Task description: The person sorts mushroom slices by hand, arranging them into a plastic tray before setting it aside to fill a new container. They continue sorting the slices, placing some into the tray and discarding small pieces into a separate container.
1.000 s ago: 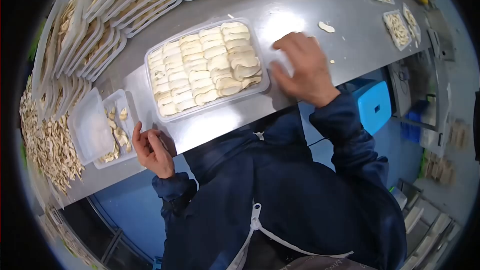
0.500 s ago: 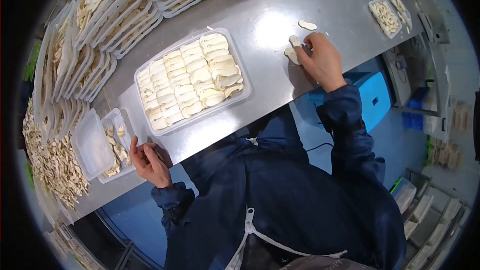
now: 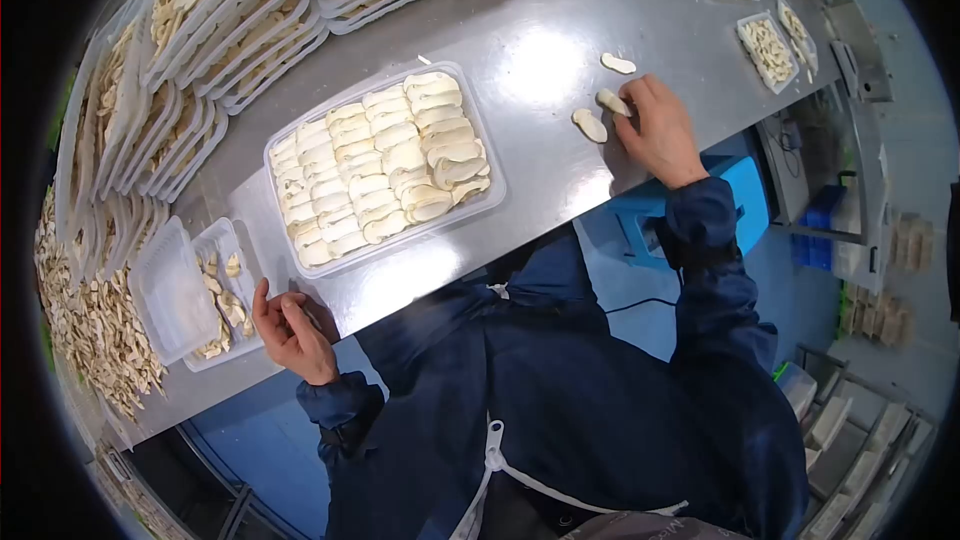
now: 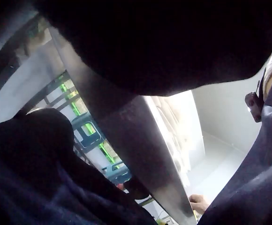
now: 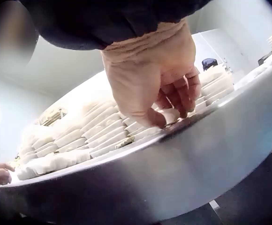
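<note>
Near the table's front edge, right of the tray, my right hand pinches a pale mushroom slice between thumb and fingertips. The right wrist view shows the thumb and fingers meeting low over the metal surface around that slice. Two more pale slices lie close by: one flat slice left of the fingers, another slice beyond them. My left hand rests at the table edge with loosely bent fingers, holding nothing. Between the hands sits a clear plastic tray filled with neat overlapping rows of mushroom slices.
Stacked trays of slices line the table's back left. A small tray with a few pieces, an empty-looking clear tray and a heap of dried slices are at left. Small filled trays stand far right.
My right hand has moved right, from beside the large tray to the loose slices, and has taken one between its fingertips. The left hand stays at the table edge.
</note>
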`<state>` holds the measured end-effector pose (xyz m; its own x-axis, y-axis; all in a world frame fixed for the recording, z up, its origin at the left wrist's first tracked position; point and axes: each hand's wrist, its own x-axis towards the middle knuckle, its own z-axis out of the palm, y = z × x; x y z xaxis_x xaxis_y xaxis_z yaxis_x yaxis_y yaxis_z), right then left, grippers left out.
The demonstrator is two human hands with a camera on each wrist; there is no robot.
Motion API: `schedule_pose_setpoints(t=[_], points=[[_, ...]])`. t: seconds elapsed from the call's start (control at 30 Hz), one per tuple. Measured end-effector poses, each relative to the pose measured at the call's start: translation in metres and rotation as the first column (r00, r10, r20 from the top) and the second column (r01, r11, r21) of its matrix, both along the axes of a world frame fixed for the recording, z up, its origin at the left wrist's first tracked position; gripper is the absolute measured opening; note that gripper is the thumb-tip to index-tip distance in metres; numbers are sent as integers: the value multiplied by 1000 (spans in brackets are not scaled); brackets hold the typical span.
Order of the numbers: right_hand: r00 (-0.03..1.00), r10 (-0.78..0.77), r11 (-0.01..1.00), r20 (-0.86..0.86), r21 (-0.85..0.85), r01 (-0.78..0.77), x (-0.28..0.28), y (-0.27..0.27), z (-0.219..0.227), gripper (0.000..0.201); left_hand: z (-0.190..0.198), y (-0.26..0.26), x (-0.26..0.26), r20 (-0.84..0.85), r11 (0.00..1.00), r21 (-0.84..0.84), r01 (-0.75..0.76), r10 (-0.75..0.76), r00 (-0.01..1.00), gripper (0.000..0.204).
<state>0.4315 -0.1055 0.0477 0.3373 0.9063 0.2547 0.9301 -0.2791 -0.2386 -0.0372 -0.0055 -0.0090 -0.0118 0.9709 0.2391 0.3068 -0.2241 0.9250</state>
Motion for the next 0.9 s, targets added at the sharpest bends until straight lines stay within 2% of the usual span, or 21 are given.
schedule_pose_setpoints(t=[0.07, 0.17, 0.37, 0.47, 0.6, 0.7, 0.8, 0.9], points=[[993, -13, 998, -113, 58, 20, -1, -4, 4, 17, 1, -1, 0, -2, 1000, -11, -8, 8, 1000, 36], [990, 21, 999, -142, 28, -18, 0, -3, 4, 17, 4, 0, 2, -7, 1000, -18, -9, 8, 1000, 36], [999, 32, 998, -21, 54, -30, 4, 1, -12, 16, 0, -1, 1, 28, 1000, -17, -6, 6, 1000, 35], [995, -2, 999, -99, 51, 8, 3, 3, -12, 15, 0, -1, 0, 11, 1000, -22, -9, 10, 1000, 35], [985, 150, 976, -88, 174, -133, -27, 11, 11, 18, -1, -1, 0, 34, 999, -33, -9, 10, 999, 35], [927, 373, 909, -35, 213, -358, -79, 22, 33, 23, 2, -1, 1, 30, 1000, -28, -7, 8, 1000, 35], [872, 483, 869, -78, 167, -467, -118, 30, 31, 26, 1, -1, 1, 25, 1000, -16, -12, 13, 1000, 35], [845, 531, 841, -67, 169, -514, -129, 38, 18, 29, 2, -2, 1, 23, 1000, -19, -12, 13, 1000, 35]])
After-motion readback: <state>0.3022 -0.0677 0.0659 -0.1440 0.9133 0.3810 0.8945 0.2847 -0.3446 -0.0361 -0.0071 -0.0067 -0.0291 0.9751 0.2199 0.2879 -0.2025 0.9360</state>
